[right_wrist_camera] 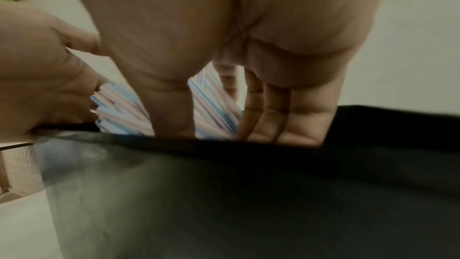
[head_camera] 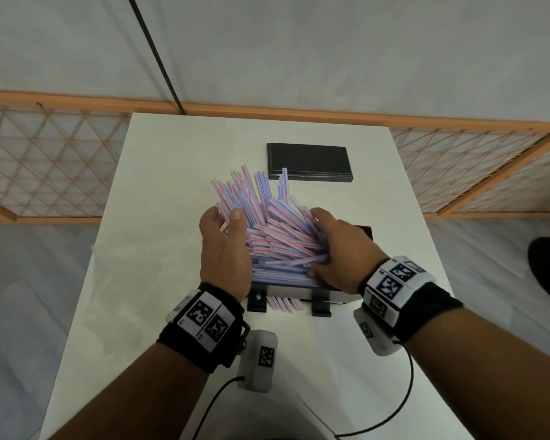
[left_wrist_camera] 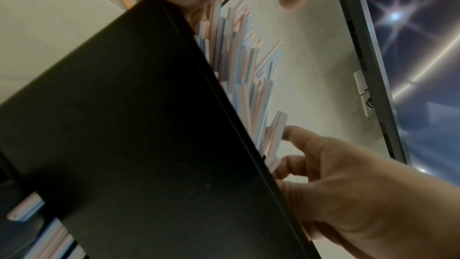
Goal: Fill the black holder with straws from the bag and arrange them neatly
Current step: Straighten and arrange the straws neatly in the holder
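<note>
Table surface (head_camera: 140, 281) would catch any spill. Near centre, the black holder (left_wrist_camera: 124, 125) looks overfull: straws (head_camera: 267, 223) splay crookedly up and toward the far left. Flanking the heap, the left hand (head_camera: 226, 252) and right hand (head_camera: 340, 252) cup its sides, fingers loosely parted, clamping nothing. Uneven squeezing could kink straws or flick some out.

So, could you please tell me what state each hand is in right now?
Left hand: open, fingers cupping one side of the straws.
Right hand: open, straight fingers pressing the straws in the black holder.
</note>
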`<state>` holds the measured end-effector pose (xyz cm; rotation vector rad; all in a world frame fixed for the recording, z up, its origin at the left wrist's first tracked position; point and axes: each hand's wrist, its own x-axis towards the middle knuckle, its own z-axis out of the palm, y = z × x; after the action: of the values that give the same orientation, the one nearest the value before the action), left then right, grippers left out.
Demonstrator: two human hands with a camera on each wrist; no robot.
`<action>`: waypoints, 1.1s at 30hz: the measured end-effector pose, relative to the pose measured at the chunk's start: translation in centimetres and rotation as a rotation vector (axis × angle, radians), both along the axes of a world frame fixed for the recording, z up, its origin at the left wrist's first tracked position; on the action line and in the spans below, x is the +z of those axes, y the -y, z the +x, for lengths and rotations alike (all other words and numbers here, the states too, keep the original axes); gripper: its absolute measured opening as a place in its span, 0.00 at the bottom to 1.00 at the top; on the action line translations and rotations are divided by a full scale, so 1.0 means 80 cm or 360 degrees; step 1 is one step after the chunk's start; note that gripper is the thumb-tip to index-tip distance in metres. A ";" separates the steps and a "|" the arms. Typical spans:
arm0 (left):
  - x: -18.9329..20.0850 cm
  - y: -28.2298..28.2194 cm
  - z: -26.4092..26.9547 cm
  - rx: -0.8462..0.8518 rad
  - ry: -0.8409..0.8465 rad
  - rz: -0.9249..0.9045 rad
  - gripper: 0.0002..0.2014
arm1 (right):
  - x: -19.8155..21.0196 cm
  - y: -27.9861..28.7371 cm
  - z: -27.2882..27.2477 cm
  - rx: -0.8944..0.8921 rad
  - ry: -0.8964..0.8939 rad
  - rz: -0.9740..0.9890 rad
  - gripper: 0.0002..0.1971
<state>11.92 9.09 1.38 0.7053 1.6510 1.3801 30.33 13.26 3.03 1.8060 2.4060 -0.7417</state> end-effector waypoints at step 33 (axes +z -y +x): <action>0.005 0.004 -0.003 -0.0165 -0.0024 -0.0318 0.40 | -0.027 0.024 -0.004 0.0347 0.0071 -0.0128 0.34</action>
<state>11.67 8.76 1.75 0.6752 1.7117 1.1214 29.98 11.34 0.85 1.4842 2.4539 -0.7545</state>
